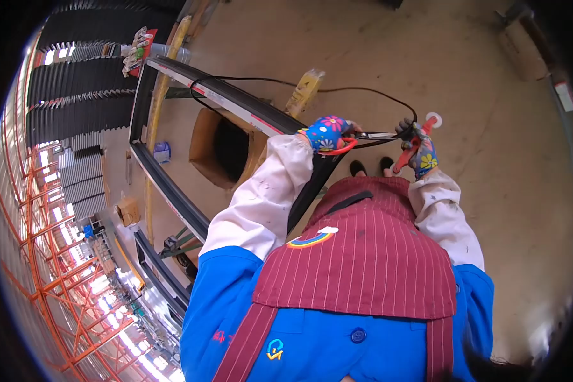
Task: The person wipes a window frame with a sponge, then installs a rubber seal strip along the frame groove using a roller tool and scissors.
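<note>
My left hand (330,134), in a blue flowered glove, is closed around the red-handled scissors (377,135). Their blades point right, toward my other hand. My right hand (420,153), in a grey and yellow flowered glove, grips a red tool (403,160) with a round white end; its kind is not clear. Its fingers also hold a thin black strip (369,91) that loops back over a large black frame (235,105). Whether the blades touch the strip cannot be made out. The frame stands at my left, close to my left forearm.
An open cardboard box (200,149) sits on the floor inside the frame. Yellow bars (304,92) support the frame. Red tray (148,51) with small items rests at its far corner. Another carton (523,48) lies far right. Stacks of black profiles (76,83) stand left.
</note>
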A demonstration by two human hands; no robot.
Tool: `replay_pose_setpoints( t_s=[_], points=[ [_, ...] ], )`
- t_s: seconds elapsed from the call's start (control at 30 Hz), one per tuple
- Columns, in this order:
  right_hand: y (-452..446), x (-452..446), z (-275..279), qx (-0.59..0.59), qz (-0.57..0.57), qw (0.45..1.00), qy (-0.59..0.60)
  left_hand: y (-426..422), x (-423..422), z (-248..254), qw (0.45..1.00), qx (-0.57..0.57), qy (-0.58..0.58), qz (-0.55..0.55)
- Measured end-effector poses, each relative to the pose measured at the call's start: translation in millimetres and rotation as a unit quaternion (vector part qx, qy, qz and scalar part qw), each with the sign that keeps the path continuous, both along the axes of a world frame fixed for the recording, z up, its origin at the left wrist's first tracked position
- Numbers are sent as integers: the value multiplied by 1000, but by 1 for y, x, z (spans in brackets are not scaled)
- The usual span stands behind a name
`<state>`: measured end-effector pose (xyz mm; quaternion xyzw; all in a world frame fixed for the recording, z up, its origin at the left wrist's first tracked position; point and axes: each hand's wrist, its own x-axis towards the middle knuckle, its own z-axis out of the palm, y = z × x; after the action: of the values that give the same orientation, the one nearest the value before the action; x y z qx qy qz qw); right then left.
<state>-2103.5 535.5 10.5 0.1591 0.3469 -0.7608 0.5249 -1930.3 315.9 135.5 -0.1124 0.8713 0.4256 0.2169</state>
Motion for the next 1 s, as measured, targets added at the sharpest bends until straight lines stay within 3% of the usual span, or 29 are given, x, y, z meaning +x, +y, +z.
replay_pose_setpoints(
  t_s=[0.1,0.17,0.23,0.3,0.37,0.43,0.53,0.6,0.7,0.77,0.83,0.9,0.97,1.0],
  points=[
    [8,-18,14,-15,-17,1000,14,-4,-2,11,996,-44,66,40],
    [13,-41,20,11,-65,995,79,-13,1,28,992,-44,18,113],
    [25,-87,10,-13,-48,993,105,-30,14,28,940,51,104,321],
    [19,-129,16,-20,-90,989,115,-38,25,50,921,50,116,368],
    [10,-194,-14,-45,-20,980,192,-46,28,77,887,49,135,439],
    [-29,-239,-2,-8,-28,984,175,-50,36,70,853,68,200,478],
    [-121,-292,9,-9,23,992,126,-43,40,79,763,183,233,575],
    [-194,-316,26,-16,83,991,107,-30,37,84,702,195,265,631],
    [-302,-276,94,54,227,904,357,-17,37,61,614,208,319,692],
    [-344,-198,183,-70,273,888,364,1,34,58,469,212,424,745],
    [-353,-132,250,-284,435,736,434,16,41,61,374,180,475,776],
    [-362,-92,268,-385,725,509,260,32,65,49,322,174,588,721],
    [-352,-73,273,-393,749,333,416,38,88,50,240,78,534,807],
    [-356,-78,270,-341,749,317,472,36,88,58,199,-20,500,843]
  ],
)
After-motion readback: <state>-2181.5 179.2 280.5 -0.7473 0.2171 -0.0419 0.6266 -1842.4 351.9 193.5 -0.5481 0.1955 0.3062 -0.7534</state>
